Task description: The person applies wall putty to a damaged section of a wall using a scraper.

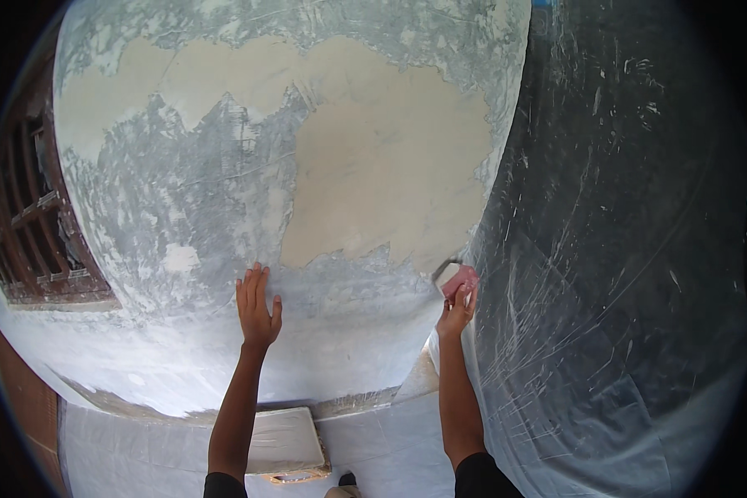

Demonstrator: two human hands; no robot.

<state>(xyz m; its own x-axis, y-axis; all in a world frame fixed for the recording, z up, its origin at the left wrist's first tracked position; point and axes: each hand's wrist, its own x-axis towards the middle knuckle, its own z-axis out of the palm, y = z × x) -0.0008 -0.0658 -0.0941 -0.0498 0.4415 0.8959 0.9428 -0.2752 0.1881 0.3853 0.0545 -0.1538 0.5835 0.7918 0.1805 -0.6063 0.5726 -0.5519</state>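
Observation:
A grey, patchy wall [199,183] fills the middle of the head view. Smooth beige putty [390,166] covers a broad band and block of it, with ragged edges. Below and left of that patch, my left hand [258,309] lies against the bare wall, fingers stretched out and holding nothing. My right hand [456,314] grips a small pink scraper [463,280] with a pale, dark-edged front. Its working edge is at the putty's lower right corner, close to the wall's right edge. The fingers partly hide the scraper's handle.
Clear plastic sheeting [606,332] hangs over a dark surface on the right. A brown window with bars [37,216] is set in the wall at left. Below stands a pale-topped box or stool [282,438] on a plastic-covered floor [141,448]. One foot [347,479] shows at the bottom.

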